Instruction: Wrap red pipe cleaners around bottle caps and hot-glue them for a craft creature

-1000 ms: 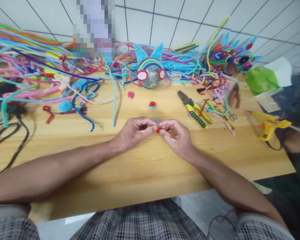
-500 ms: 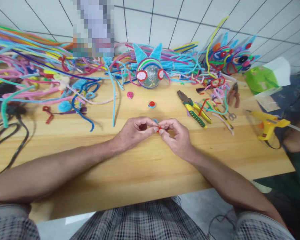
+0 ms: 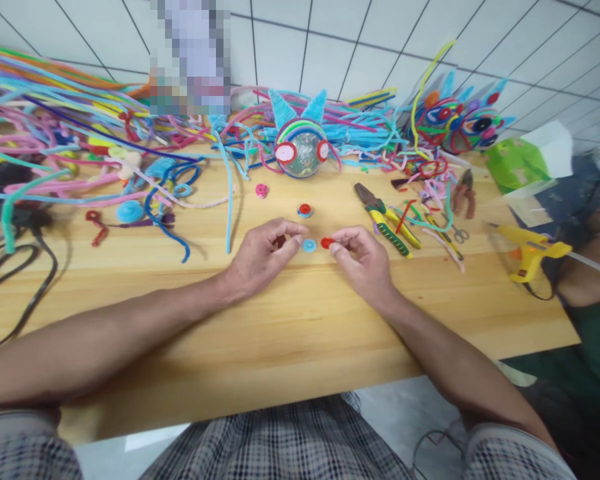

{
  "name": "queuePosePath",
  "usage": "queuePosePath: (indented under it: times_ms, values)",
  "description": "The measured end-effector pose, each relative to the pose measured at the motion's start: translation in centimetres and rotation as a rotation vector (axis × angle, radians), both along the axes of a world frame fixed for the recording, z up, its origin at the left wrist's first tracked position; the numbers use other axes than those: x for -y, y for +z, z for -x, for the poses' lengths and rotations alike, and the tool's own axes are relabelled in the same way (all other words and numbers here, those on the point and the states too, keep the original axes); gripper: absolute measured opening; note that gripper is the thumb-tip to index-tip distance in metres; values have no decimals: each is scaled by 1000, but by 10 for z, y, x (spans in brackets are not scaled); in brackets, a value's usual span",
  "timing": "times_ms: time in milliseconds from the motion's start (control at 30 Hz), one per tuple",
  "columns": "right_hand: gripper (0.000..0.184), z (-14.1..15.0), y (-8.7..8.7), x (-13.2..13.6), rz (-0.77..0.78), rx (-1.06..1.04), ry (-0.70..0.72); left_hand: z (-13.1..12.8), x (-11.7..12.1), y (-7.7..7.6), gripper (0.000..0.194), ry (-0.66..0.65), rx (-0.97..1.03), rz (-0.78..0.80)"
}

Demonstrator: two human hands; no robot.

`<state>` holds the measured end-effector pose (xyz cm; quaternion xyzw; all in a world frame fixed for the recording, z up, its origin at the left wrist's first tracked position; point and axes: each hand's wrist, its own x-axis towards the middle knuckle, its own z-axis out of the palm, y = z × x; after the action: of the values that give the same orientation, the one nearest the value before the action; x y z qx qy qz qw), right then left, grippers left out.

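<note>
My right hand [image 3: 363, 263] pinches a small red pipe-cleaner coil [image 3: 327, 243] between thumb and fingertips. My left hand [image 3: 267, 257] holds nothing; its thumb and forefinger are apart, just left of a flat light-blue coil [image 3: 309, 245] on the table. A red coil stacked on a blue one [image 3: 305, 210] lies a little farther back. Behind it stands a clear ball [image 3: 304, 160] with light-blue pointed ears, colored bands and two pink-and-red round pieces. To its front left is a small pink coil [image 3: 261, 191].
Pliers with yellow-green handles [image 3: 387, 223] lie right of my hands. Beyond are red-handled pliers [image 3: 464, 195], small scissors [image 3: 461, 235] and a yellow glue gun [image 3: 530, 250] near another person's arm. Loose pipe cleaners [image 3: 105, 133] crowd the back; a black cable [image 3: 43, 293] lies left.
My hands have parted. The red coil, earlier between both hands, is now in the right hand alone. My left hand has let go and moved left, uncovering the light-blue coil.
</note>
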<state>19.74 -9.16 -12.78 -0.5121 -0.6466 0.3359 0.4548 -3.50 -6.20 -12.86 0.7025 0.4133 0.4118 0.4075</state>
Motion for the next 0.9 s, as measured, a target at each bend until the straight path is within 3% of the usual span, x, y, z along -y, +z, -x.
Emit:
queuePosePath:
  times_ms: [133, 267, 433, 600, 900]
  values:
    - [14, -2, -4, -8, 68, -25, 17, 2, -8, -7, 12, -37, -125, -217]
    - [13, 2, -3, -6, 87, -60, 46, 0, -7, -7, 11, -71, -148, -311]
    - [14, 4, 2, -3, 69, -40, 40, 1, -4, -3, 9, -71, -172, -292]
    - [15, 5, 0, -11, 83, -34, 59, 4, -10, -10, 7, -16, -306, -294]
    - [14, 9, -5, -17, 91, 123, 99, 1, -8, -13, 22, -78, -430, -280]
